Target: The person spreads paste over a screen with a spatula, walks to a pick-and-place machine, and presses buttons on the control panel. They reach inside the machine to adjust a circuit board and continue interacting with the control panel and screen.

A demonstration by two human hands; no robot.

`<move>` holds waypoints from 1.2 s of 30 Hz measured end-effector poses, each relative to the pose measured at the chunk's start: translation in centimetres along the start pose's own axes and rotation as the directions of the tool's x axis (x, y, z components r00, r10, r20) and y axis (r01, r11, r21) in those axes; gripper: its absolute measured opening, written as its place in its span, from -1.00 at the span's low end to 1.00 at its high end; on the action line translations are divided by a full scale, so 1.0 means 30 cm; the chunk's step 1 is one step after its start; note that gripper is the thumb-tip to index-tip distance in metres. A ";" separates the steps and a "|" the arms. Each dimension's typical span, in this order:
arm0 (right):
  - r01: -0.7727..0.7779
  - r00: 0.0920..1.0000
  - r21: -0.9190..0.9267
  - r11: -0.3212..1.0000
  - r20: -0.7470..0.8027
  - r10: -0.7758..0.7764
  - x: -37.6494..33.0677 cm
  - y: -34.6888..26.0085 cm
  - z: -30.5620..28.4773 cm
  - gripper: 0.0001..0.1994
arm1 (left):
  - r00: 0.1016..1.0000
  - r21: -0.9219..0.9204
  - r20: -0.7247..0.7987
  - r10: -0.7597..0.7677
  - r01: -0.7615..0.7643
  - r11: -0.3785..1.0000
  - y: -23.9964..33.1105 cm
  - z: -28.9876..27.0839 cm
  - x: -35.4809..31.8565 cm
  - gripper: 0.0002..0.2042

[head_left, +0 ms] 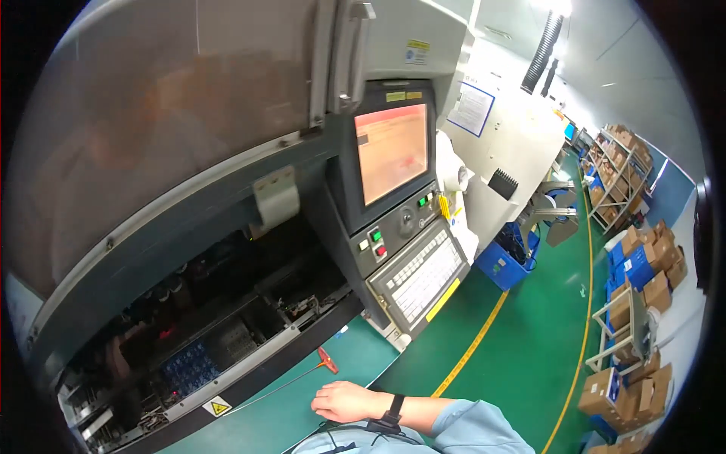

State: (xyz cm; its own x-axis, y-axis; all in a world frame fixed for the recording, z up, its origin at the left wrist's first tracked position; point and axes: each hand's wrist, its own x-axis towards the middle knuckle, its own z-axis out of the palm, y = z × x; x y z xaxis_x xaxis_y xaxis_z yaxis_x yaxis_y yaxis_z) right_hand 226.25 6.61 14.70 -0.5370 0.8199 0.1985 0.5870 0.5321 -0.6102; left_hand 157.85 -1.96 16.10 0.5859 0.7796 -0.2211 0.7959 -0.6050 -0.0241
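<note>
My right hand (pixel 342 402) is at the bottom centre, over the near edge of a green work ledge (pixel 291 405). Its fingers are curled in, and their tips are hidden, so whatever they may hold cannot be seen. A black band circles that wrist, below a light blue sleeve. Just beyond the hand lies a red T-handled tool (pixel 327 360), its long thin shaft pointing left. Inside the machine's dark opening, a blue circuit board (pixel 190 367) sits on the rails behind the front bar. My left hand does not show.
A tilted screen (pixel 392 153) and keyboard panel (pixel 418 280) jut out above the ledge. Over the opening hangs a large tinted cover (pixel 174 98). A blue bin (pixel 508 257) stands on the green floor. Shelves (pixel 620 170) and stacked cartons (pixel 656 261) line the right side.
</note>
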 end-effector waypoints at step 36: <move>0.023 0.999 0.010 1.000 -0.032 -0.022 -0.256 0.298 -0.792 -0.90 | -0.020 -0.546 -0.429 -0.903 0.802 0.241 0.922 -0.017 0.953 -0.70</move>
State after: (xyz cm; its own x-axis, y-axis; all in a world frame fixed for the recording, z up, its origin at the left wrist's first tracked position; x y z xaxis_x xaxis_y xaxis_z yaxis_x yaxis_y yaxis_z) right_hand 250.02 10.08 25.95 -0.5300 0.8142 0.2369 0.5685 0.5485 -0.6132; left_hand 196.67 3.67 9.60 -0.6654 0.5999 0.4442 0.7453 0.5680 0.3492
